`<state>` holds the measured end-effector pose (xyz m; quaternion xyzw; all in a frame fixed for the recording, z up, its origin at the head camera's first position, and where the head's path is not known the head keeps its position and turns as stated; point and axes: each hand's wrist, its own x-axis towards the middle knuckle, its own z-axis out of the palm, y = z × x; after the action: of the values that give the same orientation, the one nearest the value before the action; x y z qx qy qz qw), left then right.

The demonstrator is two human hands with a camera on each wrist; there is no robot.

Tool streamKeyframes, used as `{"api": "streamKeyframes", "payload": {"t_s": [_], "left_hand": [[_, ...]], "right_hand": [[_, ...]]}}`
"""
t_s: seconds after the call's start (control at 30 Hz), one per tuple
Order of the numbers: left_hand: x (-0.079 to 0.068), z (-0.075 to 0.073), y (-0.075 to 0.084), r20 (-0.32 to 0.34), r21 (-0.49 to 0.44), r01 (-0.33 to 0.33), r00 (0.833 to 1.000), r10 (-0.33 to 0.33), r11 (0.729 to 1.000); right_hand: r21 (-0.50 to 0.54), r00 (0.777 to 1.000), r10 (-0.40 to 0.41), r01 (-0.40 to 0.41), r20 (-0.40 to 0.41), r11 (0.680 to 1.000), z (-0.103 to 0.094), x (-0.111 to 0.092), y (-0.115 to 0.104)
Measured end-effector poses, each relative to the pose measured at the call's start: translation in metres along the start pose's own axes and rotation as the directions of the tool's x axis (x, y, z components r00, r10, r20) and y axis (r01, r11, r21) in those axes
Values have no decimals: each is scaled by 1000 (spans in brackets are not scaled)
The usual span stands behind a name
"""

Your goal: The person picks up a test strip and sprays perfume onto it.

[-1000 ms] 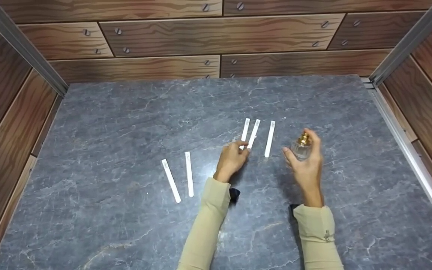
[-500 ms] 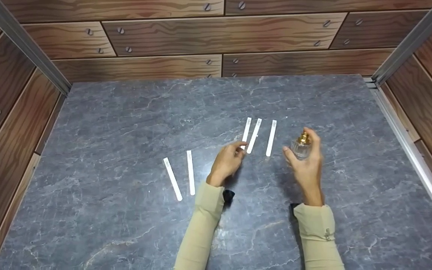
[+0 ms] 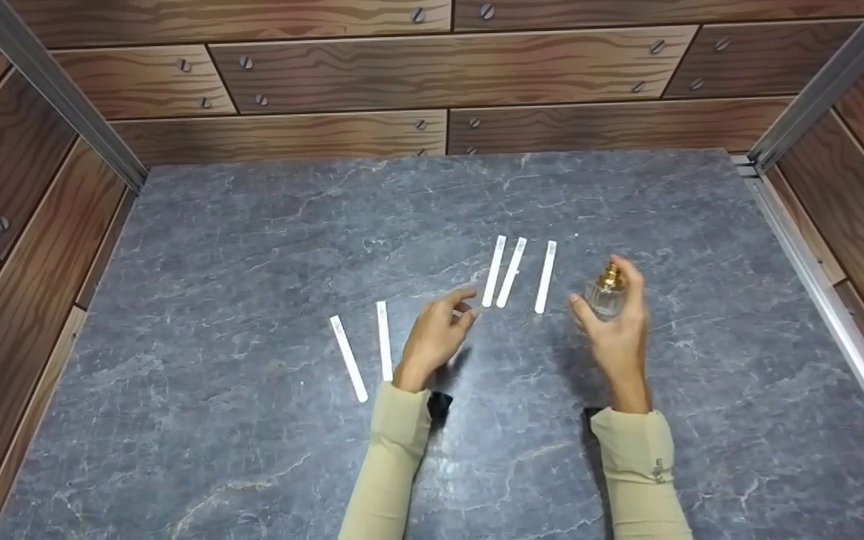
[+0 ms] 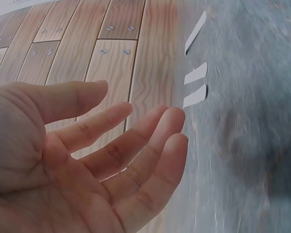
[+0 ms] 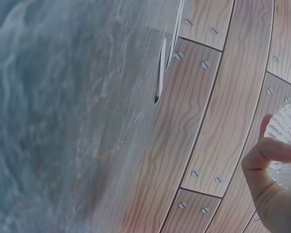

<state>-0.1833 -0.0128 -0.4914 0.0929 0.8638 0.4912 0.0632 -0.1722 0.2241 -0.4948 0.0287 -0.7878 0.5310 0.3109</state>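
Observation:
My right hand (image 3: pixel 619 341) grips a clear glass perfume bottle (image 3: pixel 604 300) with a gold spray top (image 3: pixel 610 276), a fingertip at the top. In the right wrist view, the bottle's ribbed glass base (image 5: pixel 284 127) shows between thumb and fingers. My left hand (image 3: pixel 432 336) holds nothing; the left wrist view shows its fingers (image 4: pixel 160 170) loosely bent and the palm bare. Just beyond its fingertips lie three white paper strips: a left strip (image 3: pixel 493 271), a middle strip (image 3: pixel 511 272) and, a little apart, a right strip (image 3: pixel 545 277). Small dark marks show at their far ends.
Two more white strips lie left of my left hand: an outer one (image 3: pixel 348 358) and an inner one (image 3: pixel 384 337), its lower end close by the left sleeve (image 3: pixel 394 435). The grey marbled tabletop (image 3: pixel 252 225) is bounded by wood-patterned walls (image 3: pixel 342 75) and metal rails (image 3: pixel 829 315).
My left hand has drawn back from the left strip of the three, down and to the left, so that strip now shows whole. The right hand with the perfume bottle stays nearly still.

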Motion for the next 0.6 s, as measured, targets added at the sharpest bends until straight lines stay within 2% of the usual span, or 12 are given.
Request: {"api": "streamKeyframes", "payload": {"t_s": [0.27,0.6], "left_hand": [[-14,-11,-5,-47,39,-22,999,24,999],[-33,-24,-16,-112,32,-20,993,24,999]], "right_hand": [[-18,1000,1,-1,7,1000,-1,-1,-1],[-25,1000,-4,4,11,1000,0,-1,-1]]}}
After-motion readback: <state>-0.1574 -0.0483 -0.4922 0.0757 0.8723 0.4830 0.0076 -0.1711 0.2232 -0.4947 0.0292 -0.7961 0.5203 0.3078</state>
